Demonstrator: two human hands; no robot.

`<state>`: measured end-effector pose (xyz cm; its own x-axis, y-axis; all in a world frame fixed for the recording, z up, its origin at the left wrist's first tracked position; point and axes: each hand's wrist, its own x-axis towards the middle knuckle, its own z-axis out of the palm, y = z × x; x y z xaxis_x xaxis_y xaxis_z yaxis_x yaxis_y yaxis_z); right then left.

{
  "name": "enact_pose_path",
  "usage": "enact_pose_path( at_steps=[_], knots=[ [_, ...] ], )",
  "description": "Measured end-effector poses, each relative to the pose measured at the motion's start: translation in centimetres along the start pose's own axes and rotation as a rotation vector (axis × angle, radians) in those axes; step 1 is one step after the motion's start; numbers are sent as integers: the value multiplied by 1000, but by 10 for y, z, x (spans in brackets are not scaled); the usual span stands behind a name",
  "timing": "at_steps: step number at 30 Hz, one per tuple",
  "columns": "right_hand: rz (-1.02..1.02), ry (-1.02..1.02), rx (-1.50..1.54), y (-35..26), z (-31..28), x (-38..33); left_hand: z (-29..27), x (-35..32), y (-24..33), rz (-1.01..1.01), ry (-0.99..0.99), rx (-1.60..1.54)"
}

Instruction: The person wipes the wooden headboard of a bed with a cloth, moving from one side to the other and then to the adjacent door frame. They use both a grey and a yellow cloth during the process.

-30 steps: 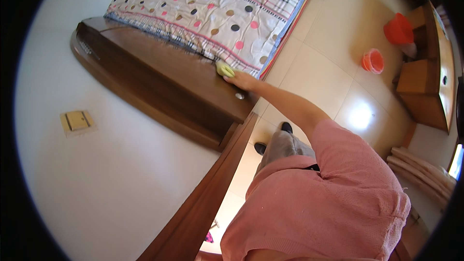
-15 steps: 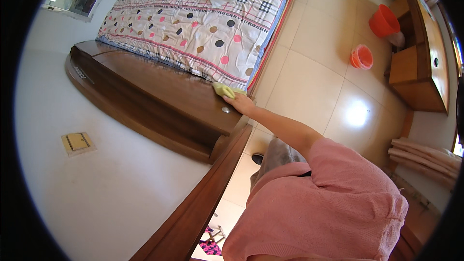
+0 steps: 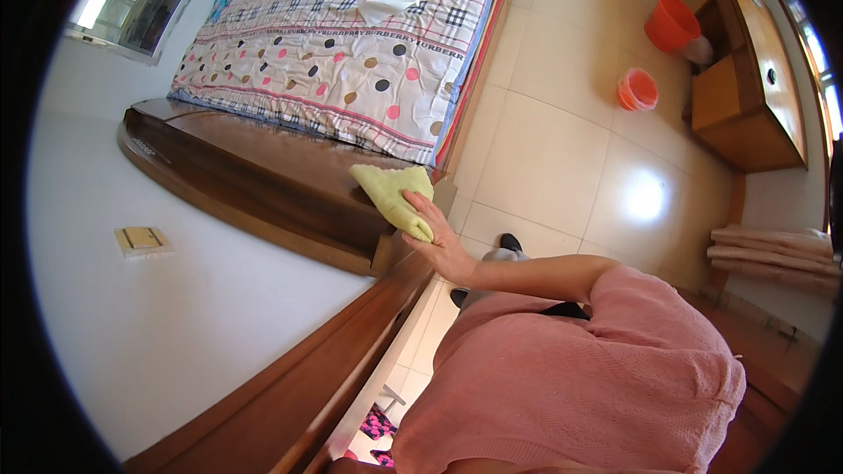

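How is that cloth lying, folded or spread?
Partly folded: the yellow-green cloth shows a rounded fold by the fingers, its far end spread.

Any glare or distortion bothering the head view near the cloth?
Head view: a white glare spot lies on the floor, clear of the yellow-green cloth in the right hand; head view, upper left: the window looks partly washed out; head view, edges: black fisheye vignetting fills the corners.

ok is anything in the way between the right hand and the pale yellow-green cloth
Nothing visible is: the right hand holds the pale yellow-green cloth directly, and in this view the cloth overlaps the near end of the dark brown wooden headboard.
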<state>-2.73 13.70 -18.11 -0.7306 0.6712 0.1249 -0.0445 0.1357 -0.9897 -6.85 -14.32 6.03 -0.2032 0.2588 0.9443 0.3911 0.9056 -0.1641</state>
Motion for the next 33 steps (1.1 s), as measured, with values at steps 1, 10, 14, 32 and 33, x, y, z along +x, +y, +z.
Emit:
enact_pose_path(
  at_steps=[1,10,14,32,33],
  knots=[
    [12,59,54,-1,3,-2,-3,0,-2,0,7,4],
    [589,407,405,71,27,5,-19,-2,-15,31,48,-54],
    [526,478,489,34,61,-23,-23,-2,-21,79,108,-73],
    [540,279,308,7,70,-67,-48,-13,-61,-11,111,-499],
    [479,280,365,-7,69,-70,-50,-16,-62,-96,103,-544]
  ],
)
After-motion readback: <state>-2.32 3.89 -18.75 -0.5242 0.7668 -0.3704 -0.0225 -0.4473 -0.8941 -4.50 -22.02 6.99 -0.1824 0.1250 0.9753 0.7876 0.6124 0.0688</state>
